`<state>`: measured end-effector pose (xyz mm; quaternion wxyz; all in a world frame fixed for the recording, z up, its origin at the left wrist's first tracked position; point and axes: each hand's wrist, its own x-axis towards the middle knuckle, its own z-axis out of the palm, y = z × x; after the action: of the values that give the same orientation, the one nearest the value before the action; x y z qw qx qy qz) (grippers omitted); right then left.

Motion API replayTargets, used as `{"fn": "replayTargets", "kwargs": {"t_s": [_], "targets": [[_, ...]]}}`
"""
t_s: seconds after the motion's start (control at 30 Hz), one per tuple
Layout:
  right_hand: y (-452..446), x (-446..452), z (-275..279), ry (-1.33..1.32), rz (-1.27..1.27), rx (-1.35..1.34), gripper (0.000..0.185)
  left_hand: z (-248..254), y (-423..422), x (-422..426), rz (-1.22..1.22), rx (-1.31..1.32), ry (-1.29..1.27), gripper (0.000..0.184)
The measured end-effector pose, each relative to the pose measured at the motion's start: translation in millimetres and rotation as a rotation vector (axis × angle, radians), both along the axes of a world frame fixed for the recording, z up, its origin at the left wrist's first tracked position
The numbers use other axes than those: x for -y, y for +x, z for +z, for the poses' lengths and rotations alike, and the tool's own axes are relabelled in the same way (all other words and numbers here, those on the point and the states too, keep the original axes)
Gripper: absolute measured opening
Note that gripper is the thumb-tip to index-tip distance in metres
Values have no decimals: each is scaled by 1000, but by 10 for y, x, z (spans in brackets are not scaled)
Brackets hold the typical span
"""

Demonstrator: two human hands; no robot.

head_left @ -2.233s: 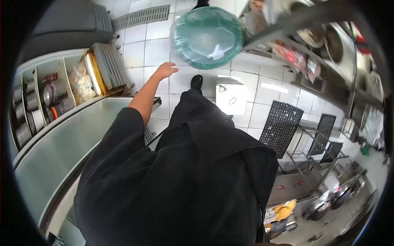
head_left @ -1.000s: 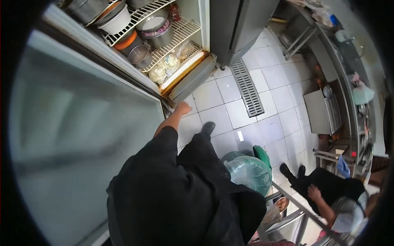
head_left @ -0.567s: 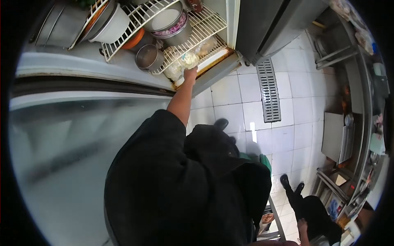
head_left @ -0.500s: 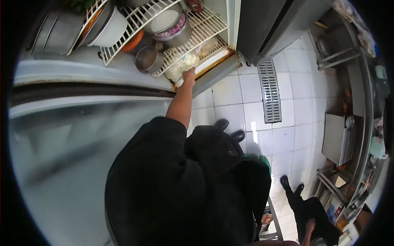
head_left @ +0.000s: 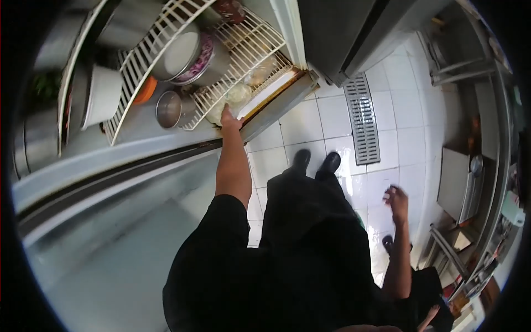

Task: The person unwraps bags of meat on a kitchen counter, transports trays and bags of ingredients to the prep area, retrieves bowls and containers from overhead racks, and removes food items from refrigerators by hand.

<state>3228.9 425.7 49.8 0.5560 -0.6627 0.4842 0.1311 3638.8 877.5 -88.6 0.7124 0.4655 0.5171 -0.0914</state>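
Observation:
My left hand (head_left: 231,119) reaches to the low front of an open fridge. Its thumb and a finger are spread apart, beside a clear plastic bag (head_left: 239,96) with pale contents under a wire shelf; whether the fingertips touch the bag I cannot tell. My right hand (head_left: 396,203) hangs over the tiled floor on the right, fingers loosely bent and apart, with nothing visible in it. Near the left hand stands a metal pot (head_left: 168,109). On the shelf above sits a metal container of chopped purple onion (head_left: 200,61), partly covered by a pale-topped container (head_left: 182,52).
The fridge's wire shelf (head_left: 251,47) juts out over the bag. A fridge door (head_left: 121,265) fills the lower left. A floor drain grate (head_left: 362,119) runs along the tiles. Steel counters (head_left: 462,182) line the right side, where another person (head_left: 428,288) stands.
My right hand has come into view on the right. My left hand's thumb now sticks out beside the bag. The view has shifted, with the fridge contents lower and farther left.

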Motion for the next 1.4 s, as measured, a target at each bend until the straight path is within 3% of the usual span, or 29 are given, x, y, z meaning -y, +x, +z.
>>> {"fn": "replayTargets", "kwargs": {"t_s": [0.03,0.13,0.17,0.27,0.37,0.43,0.47,0.5,0.57,0.6,0.7,0.8,0.87,0.93,1.0,1.07,1.13,1.17,1.2,1.23,1.3,1.4], "targets": [[317,0,168,-9,7,6,38,-26,65,-2,61,-56,-7,59],[920,-71,119,-42,24,65,37,97,123,33,-114,-92,24,59],[1099,-118,98,-37,109,64,36,-292,203,-209,-139,-77,45,54],[1528,-454,-93,70,165,179,35,-763,301,-636,163,-7,-151,37],[1931,-980,-294,-31,371,268,33,-1268,47,-1154,-572,371,873,8],[2198,-1453,-346,-102,533,282,35,-275,-142,-583,-115,357,50,5],[2350,-1684,-118,-135,616,342,37,162,-311,-286,-118,330,21,7],[2427,-1924,-226,-56,642,419,42,401,-473,-90,-125,299,-9,10],[2568,-2289,-118,-289,848,640,64,564,-736,181,-192,203,8,14],[2605,-2420,-77,-437,911,711,68,772,-877,322,-421,264,2,16],[2630,-2521,-24,-478,847,627,64,1254,-1071,949,-545,119,-3,12],[2465,-2257,-221,-467,686,521,55,1240,-911,1079,-1030,158,-68,16],[2319,-1975,-402,-431,567,393,49,1242,-542,1212,-1449,279,272,24],[2178,-1700,-524,-528,520,330,43,1050,-108,1336,-1456,464,644,40],[2022,-1527,-638,-520,411,285,44,456,360,1225,-1479,769,1614,51],[1914,-1443,-641,-510,292,230,43,442,576,1275,-1578,330,1606,62],[1787,-1402,-584,-507,148,179,43,-68,864,1022,-1635,357,1678,70],[1715,-1361,-623,-535,157,120,45,-552,1028,828,-1450,630,2185,59],[1687,-1340,-618,-499,115,113,46,-618,1170,766,-1437,780,2019,44],[1659,-1341,-590,-467,60,99,48,-648,1246,777,-1503,542,1852,31],[1582,-1333,-524,-437,-47,135,57,-503,1365,785,-1603,461,1737,34],[1498,-1334,-587,-349,41,-52,63,-363,1520,679,-1697,499,1607,40]]}}
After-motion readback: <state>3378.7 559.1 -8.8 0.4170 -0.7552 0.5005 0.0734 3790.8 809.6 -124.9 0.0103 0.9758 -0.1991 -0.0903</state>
